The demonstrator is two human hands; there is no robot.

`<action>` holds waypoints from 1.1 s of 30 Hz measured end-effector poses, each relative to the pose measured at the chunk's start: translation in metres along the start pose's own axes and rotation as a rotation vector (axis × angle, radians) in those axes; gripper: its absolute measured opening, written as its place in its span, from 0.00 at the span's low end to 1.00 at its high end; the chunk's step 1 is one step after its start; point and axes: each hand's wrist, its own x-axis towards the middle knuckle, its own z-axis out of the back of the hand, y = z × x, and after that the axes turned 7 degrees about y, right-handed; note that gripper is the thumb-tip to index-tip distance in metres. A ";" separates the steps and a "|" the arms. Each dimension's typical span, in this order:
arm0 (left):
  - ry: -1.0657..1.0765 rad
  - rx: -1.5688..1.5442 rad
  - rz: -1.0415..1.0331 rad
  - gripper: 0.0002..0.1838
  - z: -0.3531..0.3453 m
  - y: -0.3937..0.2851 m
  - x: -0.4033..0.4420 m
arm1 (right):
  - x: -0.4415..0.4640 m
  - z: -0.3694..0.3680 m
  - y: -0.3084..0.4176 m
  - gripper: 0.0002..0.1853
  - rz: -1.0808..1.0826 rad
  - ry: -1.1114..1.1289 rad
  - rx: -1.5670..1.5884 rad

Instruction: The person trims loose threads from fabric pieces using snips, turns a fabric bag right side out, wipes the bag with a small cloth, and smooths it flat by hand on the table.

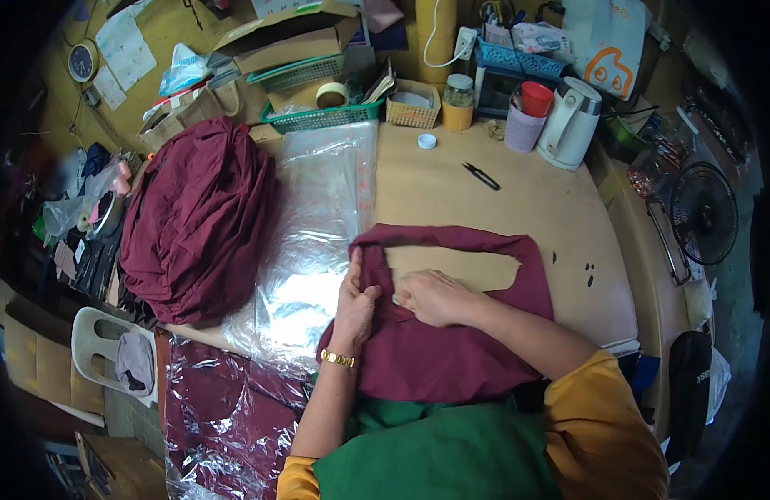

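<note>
A maroon garment (pixel 451 358) lies at the table's front edge, partly over the lap, with a long opening through which the tabletop shows. My left hand (pixel 357 300) is closed on the fabric at the opening's left side, thumb bent and index finger stretched along the cloth. Just to the right, my right hand (pixel 435 297) is closed in a pinch close to the same strip of cloth. Something small and pale shows at its fingertips; I cannot make out what it is. Black thread snips (pixel 481 176) lie on the table beyond the garment.
A big maroon fabric pile (pixel 203 221) stands at left, beside clear plastic bags (pixel 318 183). Plastic-wrapped maroon pieces (pixel 226 408) lie at front left. Along the back are a green basket (pixel 318 117), a jar (pixel 458 104), a red cup (pixel 536 98) and a kettle (pixel 568 125).
</note>
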 end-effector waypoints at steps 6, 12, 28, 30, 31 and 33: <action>-0.229 0.989 -0.612 0.22 -0.023 -0.078 -0.013 | -0.051 0.128 -0.006 0.08 -0.388 -0.130 0.220; 0.387 1.179 -0.325 0.33 -0.120 -0.020 -0.007 | -0.014 0.104 -0.062 0.11 -0.232 -0.033 -0.527; 0.286 1.561 -0.237 0.37 -0.092 -0.031 -0.011 | 0.071 0.045 -0.100 0.16 -0.440 -0.288 0.054; 0.354 1.572 -0.242 0.38 -0.092 0.006 -0.010 | 0.079 0.060 -0.116 0.16 -0.431 -0.102 0.026; 0.356 1.570 -0.238 0.38 -0.092 0.010 -0.015 | 0.083 0.072 -0.127 0.17 -0.424 0.083 0.000; 0.284 1.458 -0.348 0.36 -0.090 0.012 -0.020 | 0.081 0.112 -0.141 0.20 -0.342 0.276 0.302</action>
